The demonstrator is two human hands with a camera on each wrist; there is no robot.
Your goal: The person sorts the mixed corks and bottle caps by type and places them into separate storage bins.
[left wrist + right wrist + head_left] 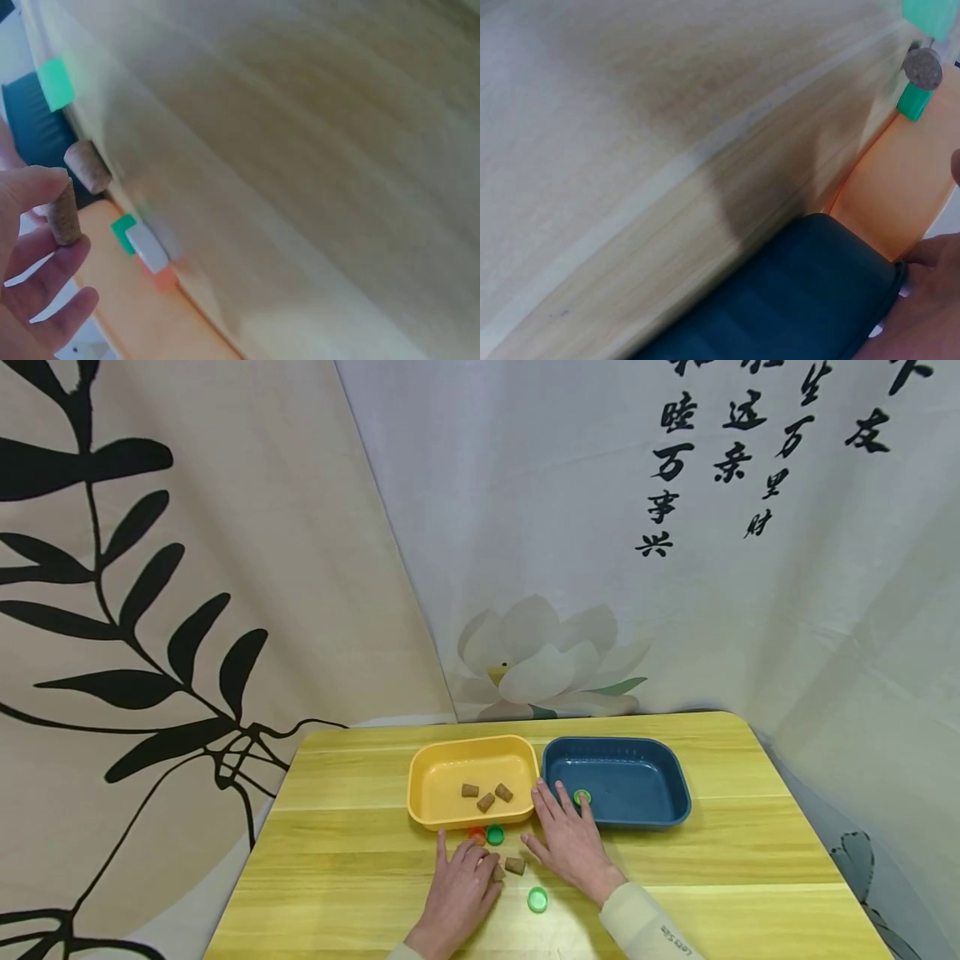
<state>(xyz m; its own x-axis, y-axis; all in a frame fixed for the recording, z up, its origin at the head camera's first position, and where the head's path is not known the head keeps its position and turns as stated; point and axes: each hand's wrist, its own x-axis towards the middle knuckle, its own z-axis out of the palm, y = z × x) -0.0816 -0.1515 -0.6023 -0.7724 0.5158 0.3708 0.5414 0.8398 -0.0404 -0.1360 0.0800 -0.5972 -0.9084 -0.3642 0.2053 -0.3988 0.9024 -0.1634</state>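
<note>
My left hand (461, 889) pinches a cork (64, 217) between thumb and fingers just above the table, in front of the yellow tray (420, 781). A second cork (515, 866) lies on the table to the right of that hand. Over the near left corner of the blue tray (652, 820) reaches my right hand (573, 843), its fingers spread and fairly straight. Inside that tray, a green bottle cap (581, 794) lies at one of its fingertips, partly covered. Three corks (486, 802) lie in the yellow tray.
Against the yellow tray's front lie an orange cap (477, 835) and a green cap (495, 835). Another green cap (537, 900) sits nearer, between the forearms. Both trays stand side by side towards the wooden table's (330, 860) back edge, with printed curtains behind.
</note>
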